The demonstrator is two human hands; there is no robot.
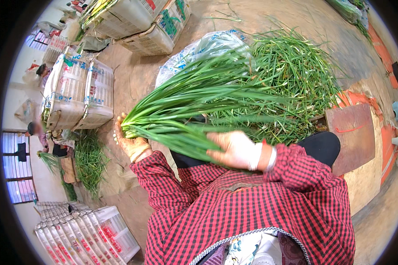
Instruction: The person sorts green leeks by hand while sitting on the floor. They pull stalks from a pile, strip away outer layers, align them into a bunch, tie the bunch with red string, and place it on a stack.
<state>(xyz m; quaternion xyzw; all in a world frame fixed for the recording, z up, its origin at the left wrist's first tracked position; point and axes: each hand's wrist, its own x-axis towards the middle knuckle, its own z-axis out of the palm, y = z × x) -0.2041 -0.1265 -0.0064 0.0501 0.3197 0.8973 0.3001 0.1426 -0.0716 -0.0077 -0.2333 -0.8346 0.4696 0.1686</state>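
My left hand (135, 145) is closed around the pale lower ends of a big bunch of long green chives (185, 101). The leaves fan out from that grip to the right, across my lap and over a heap of loose chives (292, 70). My right hand (236, 148), slightly blurred, lies against the near side of the bunch with its fingers apart. A pale covering reaches its wrist. Behind the bunch, partly hidden by the leaves, is a clear plastic bag (174, 64).
White plastic crates (99, 95) stand at the left, with more crates (150, 39) at the far left. A stack of crates (79, 234) is at the near left. Loose greens (90, 161) lie beyond my left arm. A reddish-brown board (351, 137) is at my right. People sit at the far left.
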